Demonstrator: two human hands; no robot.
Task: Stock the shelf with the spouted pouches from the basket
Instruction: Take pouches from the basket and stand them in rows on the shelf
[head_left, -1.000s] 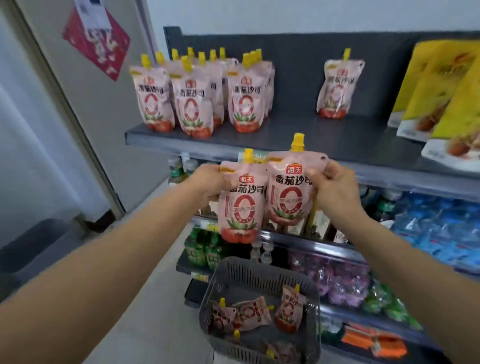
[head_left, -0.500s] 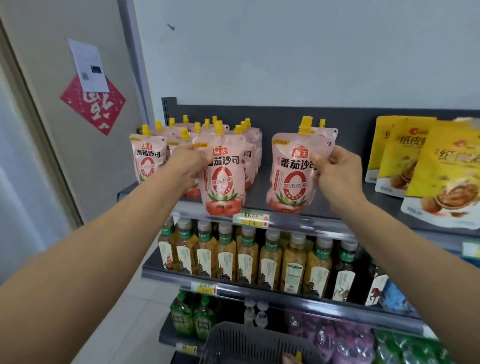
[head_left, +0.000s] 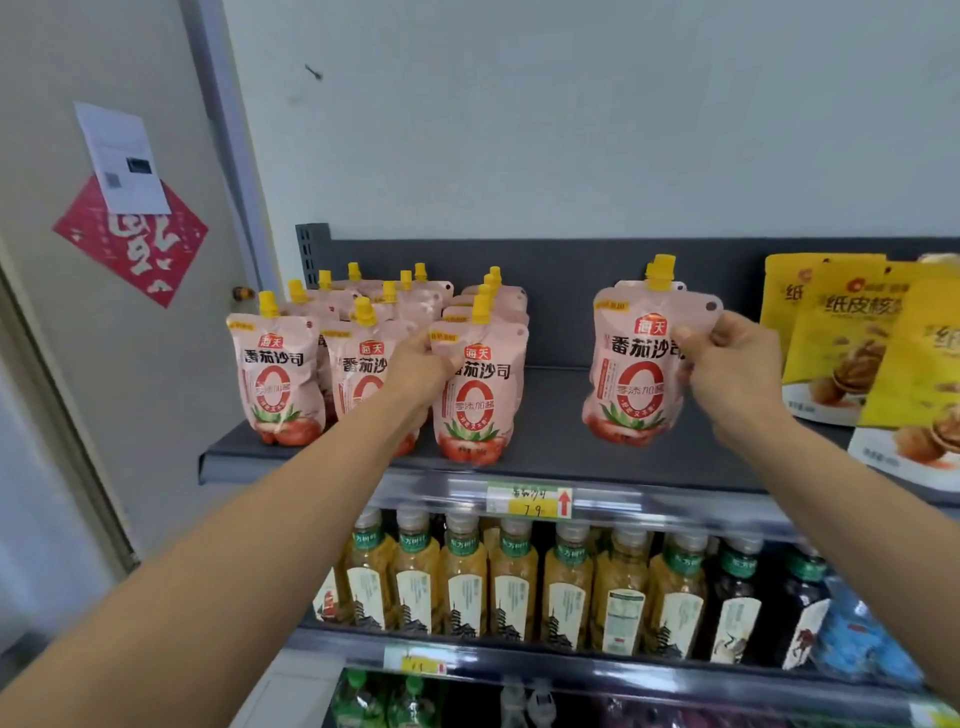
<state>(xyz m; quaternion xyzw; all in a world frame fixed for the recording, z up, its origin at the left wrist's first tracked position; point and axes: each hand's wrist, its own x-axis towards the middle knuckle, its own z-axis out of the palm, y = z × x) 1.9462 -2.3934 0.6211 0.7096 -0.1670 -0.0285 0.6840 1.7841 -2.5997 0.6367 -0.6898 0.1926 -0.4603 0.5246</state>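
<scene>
Each hand has its grip closed on a tomato sauce pouch, spout up, long axis vertical. The left hand (head_left: 423, 364) pinches the left pouch (head_left: 475, 395) already standing at the shelf (head_left: 550, 441) front. The right hand (head_left: 727, 364) holds the right pouch (head_left: 634, 364) at its three o'clock edge, base seemingly just above the shelf, in the open gap.

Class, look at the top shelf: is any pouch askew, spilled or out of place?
Nothing is spilled. The pouch in the right hand tilts slightly and sits apart from the pouch rows; it is still gripped.
</scene>
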